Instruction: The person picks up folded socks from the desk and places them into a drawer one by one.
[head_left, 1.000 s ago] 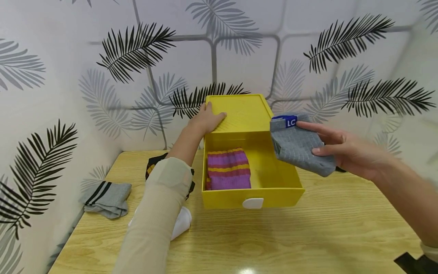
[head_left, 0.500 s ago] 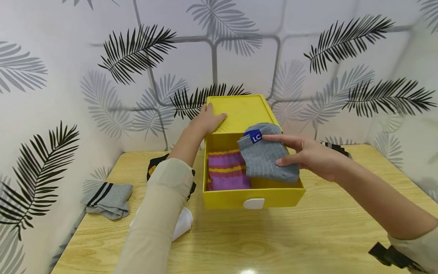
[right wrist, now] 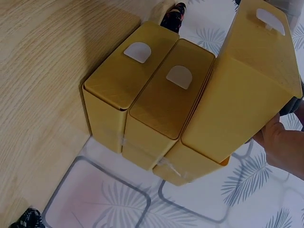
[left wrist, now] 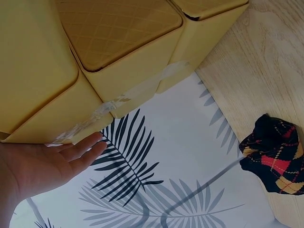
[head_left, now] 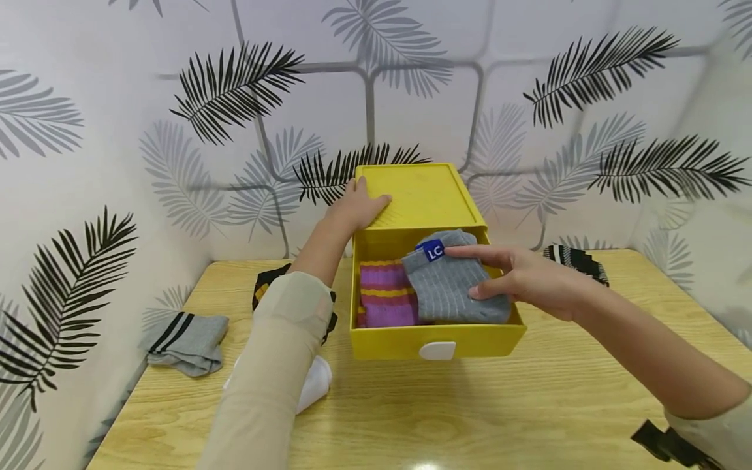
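Note:
In the head view, my right hand (head_left: pixel 529 277) pinches a folded pair of grey socks (head_left: pixel 455 287) with a blue "LC" band, fingers above and thumb on the near side. The socks are inside the right part of the pulled-out yellow top drawer (head_left: pixel 388 344). Beside them on the left lie purple socks (head_left: pixel 384 303) with yellow and dark red stripes. My left hand (head_left: pixel 358 205) rests on the left top edge of the yellow drawer unit (head_left: pixel 423 192); its fingers look straight in the left wrist view. The right wrist view shows two lower drawers (right wrist: pixel 152 102) pushed in.
Grey socks with black stripes (head_left: pixel 188 343) lie at the table's left. White socks (head_left: pixel 315 385) and dark argyle socks (left wrist: pixel 278 156) are partly hidden by my left arm in the head view. Black-and-white socks (head_left: pixel 578 262) lie back right. A leaf-patterned wall stands behind the table (head_left: pixel 529 418).
My right hand has moved left and then down with the grey socks, from the drawer's right side to inside it. The left hand has stayed on the unit.

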Action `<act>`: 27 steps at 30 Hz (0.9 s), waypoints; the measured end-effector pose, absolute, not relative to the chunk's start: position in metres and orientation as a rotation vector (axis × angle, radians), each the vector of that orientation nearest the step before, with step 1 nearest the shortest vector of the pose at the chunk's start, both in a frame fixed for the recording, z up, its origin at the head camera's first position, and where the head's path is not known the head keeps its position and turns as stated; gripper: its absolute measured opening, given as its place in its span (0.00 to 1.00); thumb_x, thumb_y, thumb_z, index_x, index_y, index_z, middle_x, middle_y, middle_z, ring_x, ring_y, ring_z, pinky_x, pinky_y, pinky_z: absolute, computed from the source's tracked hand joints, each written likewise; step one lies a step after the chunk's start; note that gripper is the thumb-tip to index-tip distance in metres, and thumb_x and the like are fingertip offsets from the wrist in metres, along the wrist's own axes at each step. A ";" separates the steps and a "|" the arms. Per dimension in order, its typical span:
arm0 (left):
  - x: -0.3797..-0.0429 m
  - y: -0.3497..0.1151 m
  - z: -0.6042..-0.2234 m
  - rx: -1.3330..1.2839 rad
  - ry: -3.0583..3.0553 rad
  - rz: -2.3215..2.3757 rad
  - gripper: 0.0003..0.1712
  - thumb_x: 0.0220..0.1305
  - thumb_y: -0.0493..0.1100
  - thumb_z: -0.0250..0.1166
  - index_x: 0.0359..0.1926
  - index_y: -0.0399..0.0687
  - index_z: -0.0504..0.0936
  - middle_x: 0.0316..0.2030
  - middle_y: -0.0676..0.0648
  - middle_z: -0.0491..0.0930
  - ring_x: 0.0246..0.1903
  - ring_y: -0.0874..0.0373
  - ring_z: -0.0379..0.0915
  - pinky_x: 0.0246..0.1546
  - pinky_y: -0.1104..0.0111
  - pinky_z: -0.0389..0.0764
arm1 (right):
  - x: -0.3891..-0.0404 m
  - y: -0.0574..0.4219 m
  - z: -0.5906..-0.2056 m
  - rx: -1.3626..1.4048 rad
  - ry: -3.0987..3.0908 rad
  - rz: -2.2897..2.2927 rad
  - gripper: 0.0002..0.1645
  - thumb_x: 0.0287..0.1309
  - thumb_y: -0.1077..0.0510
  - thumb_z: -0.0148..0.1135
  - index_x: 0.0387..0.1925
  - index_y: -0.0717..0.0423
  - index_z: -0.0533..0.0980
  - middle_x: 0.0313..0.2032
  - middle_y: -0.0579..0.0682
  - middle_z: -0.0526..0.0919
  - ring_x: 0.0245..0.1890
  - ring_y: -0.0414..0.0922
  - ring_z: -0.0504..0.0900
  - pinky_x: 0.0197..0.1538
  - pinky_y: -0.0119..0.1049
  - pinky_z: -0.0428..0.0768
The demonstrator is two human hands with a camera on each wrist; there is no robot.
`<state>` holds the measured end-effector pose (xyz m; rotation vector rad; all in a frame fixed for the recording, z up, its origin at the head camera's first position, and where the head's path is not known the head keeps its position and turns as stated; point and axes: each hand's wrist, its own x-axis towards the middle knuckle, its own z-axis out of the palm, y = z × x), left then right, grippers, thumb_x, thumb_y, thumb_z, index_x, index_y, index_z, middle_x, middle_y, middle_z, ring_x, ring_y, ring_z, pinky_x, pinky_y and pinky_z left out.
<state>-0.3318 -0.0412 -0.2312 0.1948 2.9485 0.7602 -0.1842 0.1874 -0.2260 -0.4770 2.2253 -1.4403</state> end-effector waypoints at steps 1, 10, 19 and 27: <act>-0.332 -0.041 -0.231 0.198 2.949 0.759 0.43 0.54 0.65 0.38 0.62 0.50 0.33 0.61 0.48 0.32 0.56 0.46 0.42 0.51 0.54 0.49 | -0.184 0.187 -0.226 -0.486 2.287 -1.389 0.35 0.45 0.58 0.58 0.57 0.45 0.59 0.54 0.55 0.54 0.45 0.52 0.61 0.45 0.40 0.66; -0.332 -0.040 -0.232 0.194 2.964 0.756 0.43 0.53 0.65 0.38 0.62 0.50 0.34 0.61 0.48 0.33 0.56 0.47 0.43 0.51 0.55 0.51 | -0.182 0.163 -0.229 -0.765 3.007 -0.357 0.32 0.42 0.60 0.60 0.53 0.56 0.64 0.17 0.48 0.72 0.16 0.42 0.64 0.25 0.35 0.68; -0.333 -0.040 -0.232 0.196 2.960 0.768 0.43 0.53 0.65 0.38 0.62 0.50 0.34 0.61 0.48 0.32 0.57 0.47 0.42 0.51 0.54 0.50 | -0.175 0.152 -0.238 -0.798 3.273 -0.051 0.19 0.43 0.61 0.58 0.42 0.60 0.73 0.20 0.53 0.76 0.12 0.42 0.65 0.16 0.33 0.66; -0.333 -0.040 -0.231 0.201 2.959 0.747 0.43 0.54 0.65 0.38 0.62 0.49 0.33 0.61 0.48 0.32 0.57 0.48 0.42 0.51 0.54 0.49 | -0.148 0.158 -0.215 -0.880 3.201 -0.649 0.12 0.48 0.55 0.55 0.37 0.52 0.76 0.27 0.45 0.78 0.20 0.38 0.75 0.20 0.29 0.72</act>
